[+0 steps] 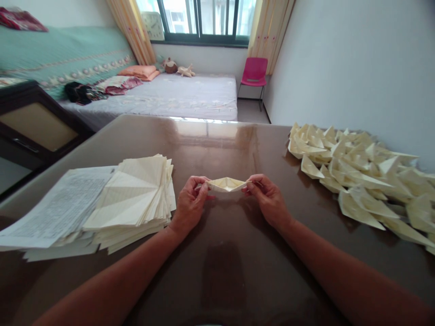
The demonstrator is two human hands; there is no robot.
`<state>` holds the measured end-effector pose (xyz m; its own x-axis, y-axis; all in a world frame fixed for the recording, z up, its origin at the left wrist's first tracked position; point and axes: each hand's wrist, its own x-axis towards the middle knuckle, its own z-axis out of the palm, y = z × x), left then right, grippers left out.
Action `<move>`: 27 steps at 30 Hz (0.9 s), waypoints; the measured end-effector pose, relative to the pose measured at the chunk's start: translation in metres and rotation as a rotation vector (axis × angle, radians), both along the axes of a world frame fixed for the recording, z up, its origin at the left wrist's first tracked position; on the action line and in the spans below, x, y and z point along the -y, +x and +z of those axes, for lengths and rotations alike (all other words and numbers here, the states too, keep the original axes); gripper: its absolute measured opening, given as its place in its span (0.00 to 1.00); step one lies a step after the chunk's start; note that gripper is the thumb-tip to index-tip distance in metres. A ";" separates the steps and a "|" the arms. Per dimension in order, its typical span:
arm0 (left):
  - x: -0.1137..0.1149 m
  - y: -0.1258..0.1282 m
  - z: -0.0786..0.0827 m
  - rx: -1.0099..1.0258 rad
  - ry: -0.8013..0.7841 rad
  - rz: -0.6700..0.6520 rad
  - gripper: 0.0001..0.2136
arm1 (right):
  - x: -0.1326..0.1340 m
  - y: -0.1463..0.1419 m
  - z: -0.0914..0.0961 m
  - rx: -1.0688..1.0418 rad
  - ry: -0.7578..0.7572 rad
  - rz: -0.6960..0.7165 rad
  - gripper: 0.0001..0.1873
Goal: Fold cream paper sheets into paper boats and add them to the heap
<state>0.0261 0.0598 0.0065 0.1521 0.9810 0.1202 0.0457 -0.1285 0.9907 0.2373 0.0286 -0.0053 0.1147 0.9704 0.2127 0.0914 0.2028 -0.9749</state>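
A small cream-coloured folded paper boat (227, 184) is stretched level between my two hands, above the middle of the table. My left hand (192, 201) pinches its left tip between thumb and fingers. At the opposite tip, my right hand (268, 199) pinches in the same way. The boat's hollow shows, with a small peak at its centre. To the left lies a stack of cream paper sheets (132, 190), the top one marked by crossing creases. Many finished paper boats (360, 167) are heaped at the right.
Printed white sheets (64, 203) lie left of the stack, partly under it. The glossy brown table (217, 253) reflects the window. Beyond it are a bed (197, 97), a pink chair (254, 72) and, at left, a dark cabinet (37, 122). A white wall (346, 63) borders the right side.
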 end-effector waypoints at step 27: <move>0.014 -0.001 -0.003 -0.292 0.372 -0.204 0.02 | 0.007 0.003 0.009 0.352 -0.008 0.254 0.11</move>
